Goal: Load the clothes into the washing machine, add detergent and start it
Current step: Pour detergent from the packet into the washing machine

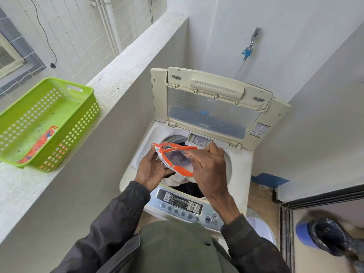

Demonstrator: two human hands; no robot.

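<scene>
Dark jacket sleeves [110,223] reach forward from the bottom of the view, and both hands hold a detergent sachet [173,157] over the open drum of the top-loading washing machine [239,174]. The left hand [152,168] cups the sachet's left end with curled fingers. The right hand [208,170] pinches its orange top edge between thumb and fingers [194,155], so the mouth appears pulled open. Clothes [181,181], white over dark, already lie in the drum under the sachet, and the lid [212,107] stands raised at the back. The likely trouble is a spill: if the sachet tips while the mouth is stretched, powder could land in a clump on the clothes or scatter over the rim and the control panel [183,203] rather than go into the dispenser drawer [199,140] behind the hands. A slack pinch could also drop the whole sachet into the drum. How full the sachet is, and whether the greyish inside is powder or bare lining, is hard to tell. The hands hide much of the drum, so the size of the load is unclear. A second orange sachet [41,142] lies in the green basket [82,123] on the ledge [118,71], its print unreadable. The panel's labels are too small to read, apart from the start/pause button [207,219].
</scene>
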